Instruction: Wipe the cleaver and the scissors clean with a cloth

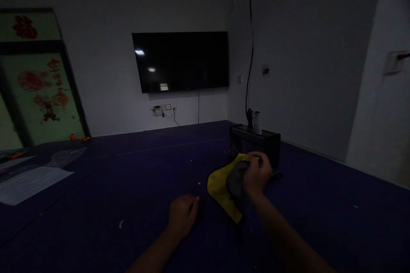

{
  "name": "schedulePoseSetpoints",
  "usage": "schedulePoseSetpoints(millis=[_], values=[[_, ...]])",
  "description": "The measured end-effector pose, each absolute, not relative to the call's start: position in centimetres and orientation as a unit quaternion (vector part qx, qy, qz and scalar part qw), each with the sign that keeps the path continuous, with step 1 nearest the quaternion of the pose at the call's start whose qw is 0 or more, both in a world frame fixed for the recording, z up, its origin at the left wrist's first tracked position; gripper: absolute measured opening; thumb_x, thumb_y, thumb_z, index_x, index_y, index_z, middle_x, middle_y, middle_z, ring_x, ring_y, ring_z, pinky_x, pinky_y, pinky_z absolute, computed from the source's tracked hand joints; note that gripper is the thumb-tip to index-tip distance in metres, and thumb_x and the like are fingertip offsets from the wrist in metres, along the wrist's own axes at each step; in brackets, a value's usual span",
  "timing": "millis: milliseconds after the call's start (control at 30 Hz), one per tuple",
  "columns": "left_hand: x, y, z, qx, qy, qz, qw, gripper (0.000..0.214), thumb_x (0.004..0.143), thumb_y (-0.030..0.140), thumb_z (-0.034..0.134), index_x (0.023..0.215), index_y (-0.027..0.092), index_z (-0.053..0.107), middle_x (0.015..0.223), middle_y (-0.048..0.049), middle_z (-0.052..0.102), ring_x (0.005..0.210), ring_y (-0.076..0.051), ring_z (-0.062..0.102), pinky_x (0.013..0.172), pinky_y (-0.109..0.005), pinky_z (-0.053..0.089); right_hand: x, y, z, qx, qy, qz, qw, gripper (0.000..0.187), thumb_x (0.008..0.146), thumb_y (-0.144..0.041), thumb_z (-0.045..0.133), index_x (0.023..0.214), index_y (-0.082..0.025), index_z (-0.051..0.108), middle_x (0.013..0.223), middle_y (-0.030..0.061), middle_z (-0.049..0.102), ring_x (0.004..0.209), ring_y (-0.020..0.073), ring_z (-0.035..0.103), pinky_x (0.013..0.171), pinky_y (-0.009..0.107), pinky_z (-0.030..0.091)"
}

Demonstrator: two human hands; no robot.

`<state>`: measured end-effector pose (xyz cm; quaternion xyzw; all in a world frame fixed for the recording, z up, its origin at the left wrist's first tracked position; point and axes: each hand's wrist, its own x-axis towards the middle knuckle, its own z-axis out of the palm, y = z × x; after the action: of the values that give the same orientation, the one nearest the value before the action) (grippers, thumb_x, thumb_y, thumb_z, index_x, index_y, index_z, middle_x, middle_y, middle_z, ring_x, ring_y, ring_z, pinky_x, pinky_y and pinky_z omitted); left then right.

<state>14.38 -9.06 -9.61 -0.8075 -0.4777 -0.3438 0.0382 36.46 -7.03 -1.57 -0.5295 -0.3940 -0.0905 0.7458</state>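
Note:
My right hand [257, 174] grips a yellow and grey cloth [221, 181], its fingers closed on the upper edge. The cloth hangs down and to the left of the hand, yellow on one face and grey on the other. Directly behind it stands a black box-shaped appliance [272, 147] on the dark blue floor covering [153, 170]. My left hand [183, 214] is low over the floor covering, left of the cloth and apart from it. Its fingers are curled in, with the thumb against them; whatever may be inside is hidden.
On the appliance stand a pale patterned container [256, 123] and a dark object [249, 117], near a hanging cable [251, 51]. White scraps [121, 224] dot the floor. Paper sheets [35, 181] and clear plastic [67, 157] lie left. A television [182, 62] hangs on the far wall.

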Motion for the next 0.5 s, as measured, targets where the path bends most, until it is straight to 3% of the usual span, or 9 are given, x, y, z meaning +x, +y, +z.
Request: schedulePoseSetpoints(millis=[167, 300, 500], values=[[14.5, -8.9, -9.3, -0.805, -0.496, -0.326, -0.001, 0.046, 0.087, 0.038, 0.028, 0.058, 0.017, 0.057, 0.059, -0.0045, 0.061, 0.055, -0.014, 0.056, 0.053, -0.025, 0.033, 40.7, -8.8, 0.7, -0.469, -0.294, -0.237, 0.798, 0.012, 0.07, -0.03, 0.042, 0.075, -0.02, 0.048, 0.075, 0.005, 0.052, 0.075, 0.0238, 0.051, 0.071, 0.036, 0.039], [14.4, -8.8, -9.4, -0.806, -0.503, -0.312, -0.006, 0.046, 0.087, 0.038, 0.029, 0.057, 0.017, 0.057, 0.056, -0.0037, 0.059, 0.053, -0.014, 0.054, 0.052, -0.024, 0.032, 41.9, -8.9, 1.0, -0.465, -0.273, -0.321, 0.779, 0.016, 0.073, -0.03, 0.044, 0.082, -0.019, 0.049, 0.08, 0.0069, 0.052, 0.079, 0.0258, 0.052, 0.072, 0.038, 0.04], [14.5, -9.1, -9.0, -0.815, -0.494, -0.301, -0.004, 0.046, 0.088, 0.037, 0.028, 0.058, 0.017, 0.057, 0.057, -0.0034, 0.059, 0.054, -0.013, 0.053, 0.053, -0.024, 0.031, 43.5, -4.7, -3.4, -0.609, -0.198, -0.23, 0.732, 0.032, 0.071, -0.022, 0.044, 0.102, -0.018, 0.05, 0.102, 0.0125, 0.054, 0.096, 0.0282, 0.05, 0.082, 0.042, 0.038]])
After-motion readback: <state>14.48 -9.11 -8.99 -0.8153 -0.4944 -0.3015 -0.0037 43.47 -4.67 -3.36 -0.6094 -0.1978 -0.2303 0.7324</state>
